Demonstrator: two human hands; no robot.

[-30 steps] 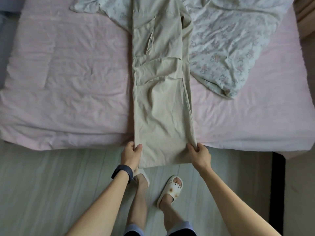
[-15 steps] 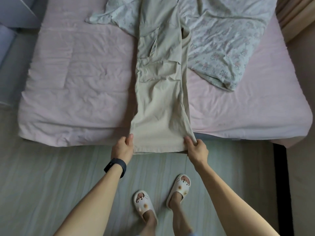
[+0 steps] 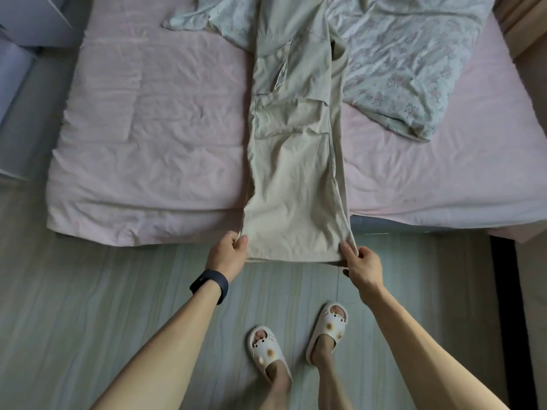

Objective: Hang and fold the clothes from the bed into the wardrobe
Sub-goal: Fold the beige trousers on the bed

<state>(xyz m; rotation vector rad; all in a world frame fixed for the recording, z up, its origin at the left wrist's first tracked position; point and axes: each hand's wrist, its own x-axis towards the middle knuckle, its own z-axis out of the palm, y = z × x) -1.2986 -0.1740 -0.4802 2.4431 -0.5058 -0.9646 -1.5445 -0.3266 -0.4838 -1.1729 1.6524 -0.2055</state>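
Beige cargo trousers (image 3: 293, 161) lie stretched lengthwise over the pink bed (image 3: 148, 128), legs stacked, hem hanging past the bed's near edge. My left hand (image 3: 229, 254) pinches the hem's left corner. At the right corner, my right hand (image 3: 362, 263) pinches the same hem. The waist end runs out of view at the top. A pale floral garment (image 3: 393, 63) lies crumpled on the bed, partly under the trousers.
I stand on a pale wood floor (image 3: 103, 306) in white slippers (image 3: 327, 331), a step back from the bed. A grey-white cabinet (image 3: 20, 39) stands at the upper left. A curtain (image 3: 521, 22) hangs at the upper right, and a dark strip runs down the floor on the right.
I have stepped back from the bed, and both hands have drawn the trouser hem toward me, pulling the fabric straighter. The grips on the two corners are unchanged.
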